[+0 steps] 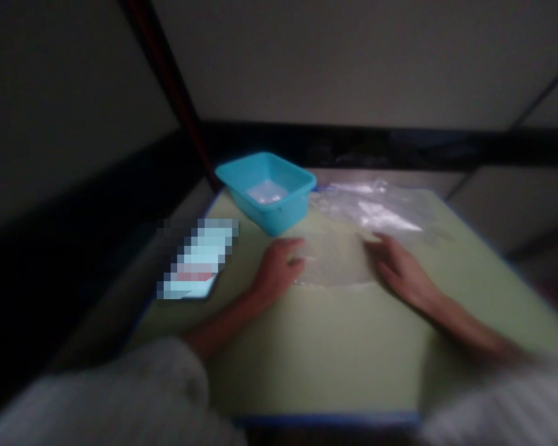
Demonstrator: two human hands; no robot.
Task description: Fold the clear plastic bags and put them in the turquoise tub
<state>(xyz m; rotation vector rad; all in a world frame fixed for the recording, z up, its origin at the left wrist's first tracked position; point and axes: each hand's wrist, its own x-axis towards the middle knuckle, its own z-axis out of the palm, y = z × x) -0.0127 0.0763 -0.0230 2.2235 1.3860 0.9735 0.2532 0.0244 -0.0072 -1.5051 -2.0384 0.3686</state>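
A clear plastic bag (332,260) lies flat on the pale green table (325,347), between my two hands. My left hand (281,263) is at the bag's left edge, thumb and fingers apart around its border. At the right edge is my right hand (393,260), its fingers pointing inward; blur hides whether they pinch the plastic. More crumpled, shiny clear plastic (376,207) lies just beyond, toward the back right of the table.
A turquoise basin (286,217) stands at the back left with something whitish (266,191) inside. Left of my left hand lies a lit, pixelated flat device (199,263) near the table's left edge. A wall rises behind.
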